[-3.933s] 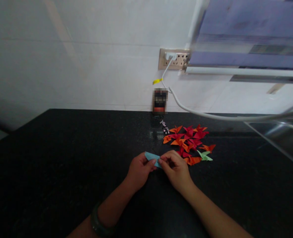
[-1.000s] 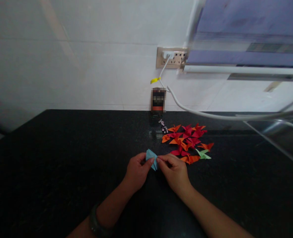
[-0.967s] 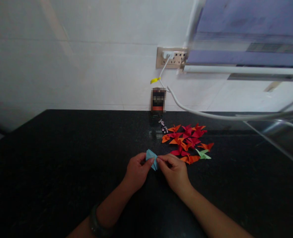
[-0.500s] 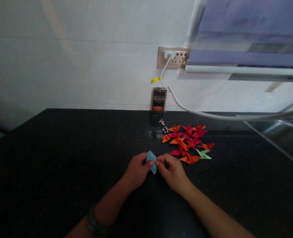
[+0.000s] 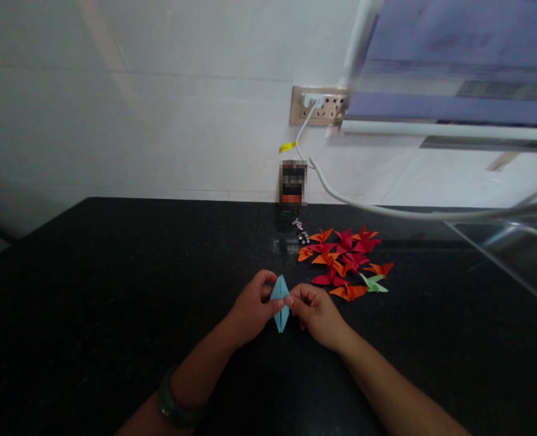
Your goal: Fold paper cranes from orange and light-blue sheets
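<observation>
Between my two hands is a piece of light-blue folded origami paper (image 5: 280, 321), a long diamond with a slit down its middle. My left hand (image 5: 253, 309) pinches its left side, thumb on the front face and fingers partly hidden behind. The thumb and fingers of my right hand (image 5: 316, 312) grip its right edge near the middle. To the right of my right hand lie several folded paper cranes, among them an orange crane (image 5: 349, 292), a red crane (image 5: 330, 277) and a pale green crane (image 5: 374, 283).
The work takes place on a black countertop (image 5: 159, 260). A blurred dark box (image 5: 292, 184) leans at the wall, with a small dotted item (image 5: 301, 231) before it. A white cable (image 5: 377, 212) runs from the wall socket (image 5: 318, 106) across the right; a sink edge (image 5: 500, 263) lies far right.
The blue paper has turned more upright and shows a longer, fuller diamond with its centre slit facing me. Both hands keep hold of it, the fingers slightly shifted. The cranes have not moved.
</observation>
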{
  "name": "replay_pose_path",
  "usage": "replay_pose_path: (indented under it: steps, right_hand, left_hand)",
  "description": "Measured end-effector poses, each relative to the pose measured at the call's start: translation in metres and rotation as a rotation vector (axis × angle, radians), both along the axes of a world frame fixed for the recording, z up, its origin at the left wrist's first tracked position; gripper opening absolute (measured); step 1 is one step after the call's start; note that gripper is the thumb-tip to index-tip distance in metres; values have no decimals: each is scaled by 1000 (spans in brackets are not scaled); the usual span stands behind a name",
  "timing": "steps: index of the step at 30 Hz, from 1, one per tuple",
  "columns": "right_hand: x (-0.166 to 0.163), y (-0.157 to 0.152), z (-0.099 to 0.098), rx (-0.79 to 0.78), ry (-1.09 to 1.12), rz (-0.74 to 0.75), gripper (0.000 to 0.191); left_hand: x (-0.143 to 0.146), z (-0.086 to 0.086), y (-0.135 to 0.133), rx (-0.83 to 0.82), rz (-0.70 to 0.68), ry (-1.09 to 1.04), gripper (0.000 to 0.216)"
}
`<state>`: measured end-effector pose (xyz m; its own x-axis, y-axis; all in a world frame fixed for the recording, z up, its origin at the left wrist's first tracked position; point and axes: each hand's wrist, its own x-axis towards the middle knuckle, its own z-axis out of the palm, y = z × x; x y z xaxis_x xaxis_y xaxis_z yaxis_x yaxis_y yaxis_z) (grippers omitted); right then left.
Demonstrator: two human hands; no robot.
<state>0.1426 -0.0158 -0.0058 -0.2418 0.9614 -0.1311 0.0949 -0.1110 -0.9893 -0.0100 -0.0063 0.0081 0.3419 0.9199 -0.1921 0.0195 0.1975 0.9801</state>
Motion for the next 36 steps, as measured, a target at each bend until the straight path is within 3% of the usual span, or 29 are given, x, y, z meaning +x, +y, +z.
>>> replay_pose_path:
  steps: [4, 7, 13, 21, 24, 26, 29, 32, 36]
  right_hand:
    - [-4, 3, 1, 11, 116, -189, 28]
    - [-9, 3, 2, 28, 175, -301, 26]
    - [-10, 2, 1, 14, 138, -275, 27]
    - [-2, 3, 0, 28, 76, -148, 23]
    - [5, 3, 4, 214, -65, -114, 18]
    - [9, 4, 7, 419, -182, -122, 31]
    - [14, 5, 11, 649, -325, 5, 21]
    - [15, 6, 12, 728, -407, 62, 13]
    - [15, 6, 11, 736, -420, 32, 9]
  left_hand:
    - [8, -1, -3, -119, 66, -144, 42]
    - [14, -3, -5, -191, 73, -187, 33]
    - [12, -1, -2, -197, 207, -102, 25]
    - [6, 4, -1, -87, 101, 54, 22]
    - [1, 1, 1, 10, 71, 198, 22]
    - [-1, -1, 2, 102, 37, 333, 23]
    - [-3, -1, 2, 206, -24, 451, 23]
    - [-2, 0, 1, 233, -87, 470, 24]
    - [-2, 1, 0, 213, -164, 413, 24]
